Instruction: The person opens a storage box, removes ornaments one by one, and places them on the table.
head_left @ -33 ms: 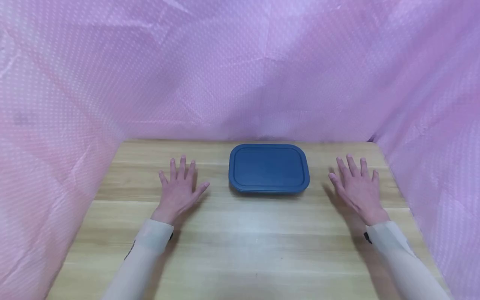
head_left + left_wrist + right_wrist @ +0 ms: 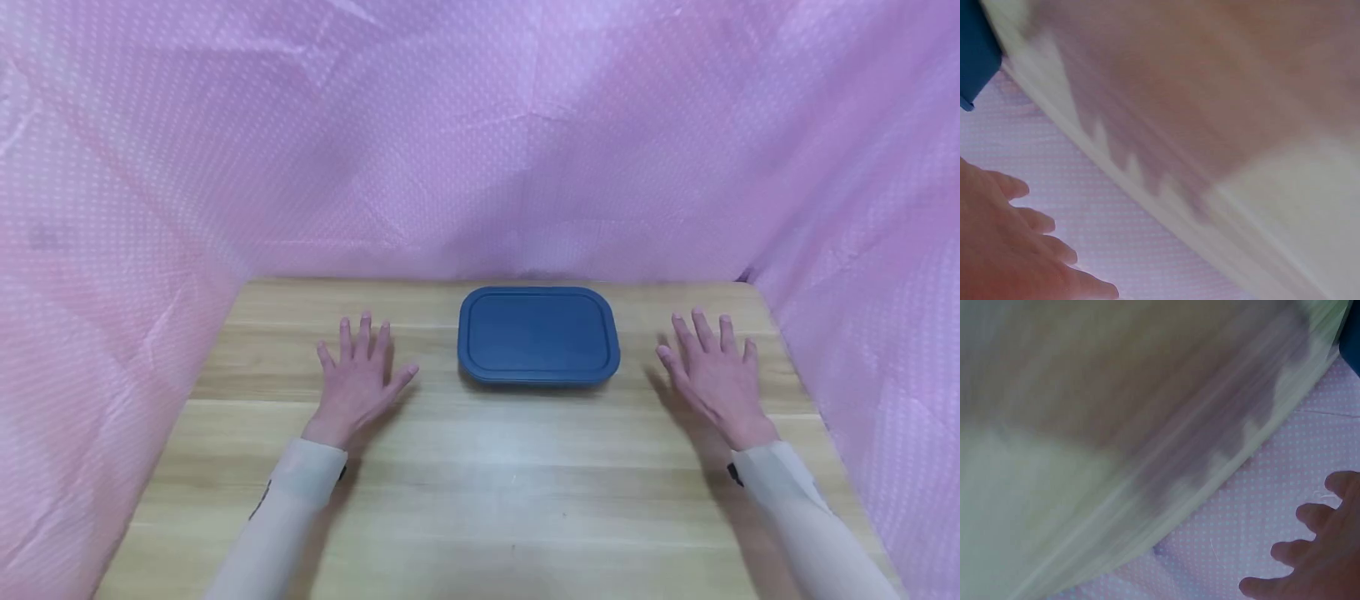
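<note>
A blue rectangular food container (image 2: 538,336) with rounded corners and a lid on it sits near the far edge of the table. My left hand (image 2: 352,387) is held above the wood to its left, fingers spread and straight, palm down. On the other side my right hand (image 2: 717,385) is spread the same way. Both hands are apart from the container and hold nothing. In the left wrist view a corner of the container (image 2: 975,56) shows at top left; in the right wrist view a dark blue bit of it (image 2: 1351,344) shows at top right.
The light wooden table (image 2: 465,500) has rounded far corners. Pink dotted sheeting (image 2: 480,167) hangs behind it and along both sides, close to the edges. Shadows of the hands and forearms fall on the wood.
</note>
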The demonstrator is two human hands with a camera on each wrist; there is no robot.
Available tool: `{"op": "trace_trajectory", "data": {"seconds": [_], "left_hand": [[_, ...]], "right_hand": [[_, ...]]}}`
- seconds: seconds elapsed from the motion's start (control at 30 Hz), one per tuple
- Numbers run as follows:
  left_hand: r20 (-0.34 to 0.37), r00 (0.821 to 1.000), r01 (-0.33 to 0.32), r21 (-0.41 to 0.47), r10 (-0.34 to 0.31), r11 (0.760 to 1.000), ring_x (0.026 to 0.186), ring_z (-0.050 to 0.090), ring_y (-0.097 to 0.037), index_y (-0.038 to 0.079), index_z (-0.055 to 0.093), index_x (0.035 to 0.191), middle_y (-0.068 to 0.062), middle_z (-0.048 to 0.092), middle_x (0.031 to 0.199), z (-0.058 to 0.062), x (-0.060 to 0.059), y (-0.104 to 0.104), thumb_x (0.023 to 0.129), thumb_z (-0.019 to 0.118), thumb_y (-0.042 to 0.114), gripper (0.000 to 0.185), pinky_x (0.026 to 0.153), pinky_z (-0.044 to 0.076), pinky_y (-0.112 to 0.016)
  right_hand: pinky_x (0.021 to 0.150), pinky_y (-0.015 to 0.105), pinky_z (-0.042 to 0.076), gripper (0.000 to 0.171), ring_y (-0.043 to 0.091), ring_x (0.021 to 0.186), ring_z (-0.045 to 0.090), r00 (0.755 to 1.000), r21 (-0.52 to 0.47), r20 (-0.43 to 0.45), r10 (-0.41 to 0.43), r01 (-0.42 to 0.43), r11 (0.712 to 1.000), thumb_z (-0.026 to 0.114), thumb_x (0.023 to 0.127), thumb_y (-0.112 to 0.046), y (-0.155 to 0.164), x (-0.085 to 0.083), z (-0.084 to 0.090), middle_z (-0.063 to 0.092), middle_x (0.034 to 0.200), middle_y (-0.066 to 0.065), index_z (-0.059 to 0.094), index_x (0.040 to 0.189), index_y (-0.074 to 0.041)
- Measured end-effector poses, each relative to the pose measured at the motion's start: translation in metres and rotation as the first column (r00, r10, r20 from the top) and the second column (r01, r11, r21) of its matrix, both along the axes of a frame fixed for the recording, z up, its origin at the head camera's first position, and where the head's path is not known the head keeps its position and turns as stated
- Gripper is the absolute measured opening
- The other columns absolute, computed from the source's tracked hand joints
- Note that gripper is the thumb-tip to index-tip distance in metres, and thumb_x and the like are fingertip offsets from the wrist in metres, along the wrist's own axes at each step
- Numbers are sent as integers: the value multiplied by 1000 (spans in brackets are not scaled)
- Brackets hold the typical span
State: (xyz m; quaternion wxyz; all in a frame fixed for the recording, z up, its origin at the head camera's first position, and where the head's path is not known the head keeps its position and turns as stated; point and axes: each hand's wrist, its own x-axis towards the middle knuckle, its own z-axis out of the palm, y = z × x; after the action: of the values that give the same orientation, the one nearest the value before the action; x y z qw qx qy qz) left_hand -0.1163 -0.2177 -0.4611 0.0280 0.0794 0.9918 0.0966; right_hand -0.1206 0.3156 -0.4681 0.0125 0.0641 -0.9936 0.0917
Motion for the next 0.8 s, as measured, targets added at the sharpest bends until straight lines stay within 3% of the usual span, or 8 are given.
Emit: {"op": "trace_trajectory", "data": {"seconds": [0.5,0.8], "left_hand": [[18,1000,-15,40,14,999,154,-13,-50,6,15,166,-22,-4,171,-6,7,3,101,37,71,95,111,-10,-79],[-23,1000,-9,64,11,998,154,-10,-50,7,18,166,-20,-1,172,-5,8,3,102,37,71,93,111,-6,-81]], "right_hand": [[110,83,1,73,56,152,-2,1000,-50,14,8,-7,999,26,109,-60,-6,-2,1,13,171,20,20,167,-18],[110,83,2,72,56,152,-3,1000,-85,17,-1,3,996,25,109,-58,-12,3,-2,10,171,19,17,168,-16]]}}
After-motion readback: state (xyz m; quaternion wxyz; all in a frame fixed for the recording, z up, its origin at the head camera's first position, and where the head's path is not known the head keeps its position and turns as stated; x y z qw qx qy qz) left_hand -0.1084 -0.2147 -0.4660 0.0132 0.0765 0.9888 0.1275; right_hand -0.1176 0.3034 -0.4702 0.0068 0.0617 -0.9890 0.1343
